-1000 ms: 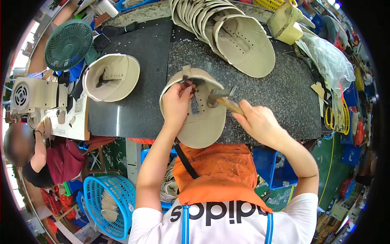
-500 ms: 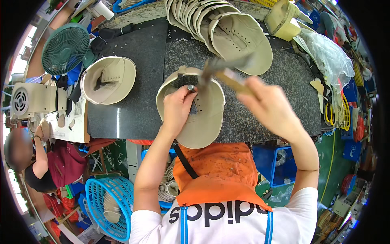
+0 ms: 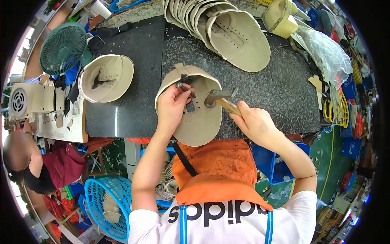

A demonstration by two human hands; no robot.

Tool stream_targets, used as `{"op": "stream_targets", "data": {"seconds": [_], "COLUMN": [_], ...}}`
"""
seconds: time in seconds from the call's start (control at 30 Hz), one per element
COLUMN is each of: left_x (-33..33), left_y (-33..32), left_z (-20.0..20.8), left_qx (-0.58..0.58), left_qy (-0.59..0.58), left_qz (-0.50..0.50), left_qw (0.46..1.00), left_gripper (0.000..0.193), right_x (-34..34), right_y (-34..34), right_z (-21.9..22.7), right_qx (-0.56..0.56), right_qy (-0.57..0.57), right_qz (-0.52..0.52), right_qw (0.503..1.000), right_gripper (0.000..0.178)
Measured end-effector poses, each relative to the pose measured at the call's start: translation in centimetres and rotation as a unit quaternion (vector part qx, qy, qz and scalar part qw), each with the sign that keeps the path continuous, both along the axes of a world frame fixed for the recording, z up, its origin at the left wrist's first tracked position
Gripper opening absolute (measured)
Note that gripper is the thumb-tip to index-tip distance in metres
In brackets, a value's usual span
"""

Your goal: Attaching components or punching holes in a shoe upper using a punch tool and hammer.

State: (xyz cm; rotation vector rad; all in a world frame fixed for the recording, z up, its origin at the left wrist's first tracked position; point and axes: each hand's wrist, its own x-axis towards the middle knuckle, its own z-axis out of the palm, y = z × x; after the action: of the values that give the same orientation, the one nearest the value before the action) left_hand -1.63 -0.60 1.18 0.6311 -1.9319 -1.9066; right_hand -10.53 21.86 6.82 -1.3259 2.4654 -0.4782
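Observation:
A beige shoe upper (image 3: 200,126) lies on the dark work board in front of me, its rounded toe toward me and small holes beside its slot. My left hand (image 3: 172,106) reaches into it, fingers closed around a short metal punch (image 3: 183,86) that tilts above the holes. My right hand (image 3: 256,123) is closed on the wooden handle of a hammer (image 3: 228,106). The hammer's metal head hangs over the upper's right side, to the right of the punch and apart from it.
Another upper (image 3: 106,79) lies to the left, and a nested row of uppers (image 3: 239,40) stands at the back. A green fan (image 3: 63,48), yellow scissors (image 3: 327,110), a plastic bag (image 3: 329,51) and a blue basket (image 3: 107,203) surround the board (image 3: 268,101). A co-worker (image 3: 61,162) sits at left.
The hammer has come down and toward me from its blurred raised position, and my right hand has lowered with it. The punch has tipped over and shifted left in my left hand.

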Motion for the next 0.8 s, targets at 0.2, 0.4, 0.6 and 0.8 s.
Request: {"op": "stream_targets", "data": {"seconds": [0.2,0.4,0.6,0.8], "left_x": [0.2,1.0,0.8,0.9], "left_y": [0.2,0.8,0.7,0.7], "left_z": [-0.9,0.3,-0.7,-0.8], "left_qx": [-0.030,-0.213,-0.232,-0.065], "left_qy": [-0.008,-0.031,-0.042,-0.013], "left_qz": [-0.009,-0.006,0.011,-0.041], "left_qw": [0.999,0.977,0.972,0.997], "left_gripper": [0.013,0.007,0.011,0.014], "right_x": [-0.5,-1.2,-0.2,-0.6], "right_y": [0.0,-2.3,-0.9,1.1], "right_z": [0.1,7.4,4.3,1.2], "right_qx": [-0.002,-0.283,-0.002,0.001], "right_qy": [0.002,-0.047,0.011,-0.015], "right_qz": [-0.008,-0.016,0.036,-0.003], "right_qw": [1.000,0.958,0.999,1.000], "right_gripper": [0.027,0.024,0.028,0.028]}}
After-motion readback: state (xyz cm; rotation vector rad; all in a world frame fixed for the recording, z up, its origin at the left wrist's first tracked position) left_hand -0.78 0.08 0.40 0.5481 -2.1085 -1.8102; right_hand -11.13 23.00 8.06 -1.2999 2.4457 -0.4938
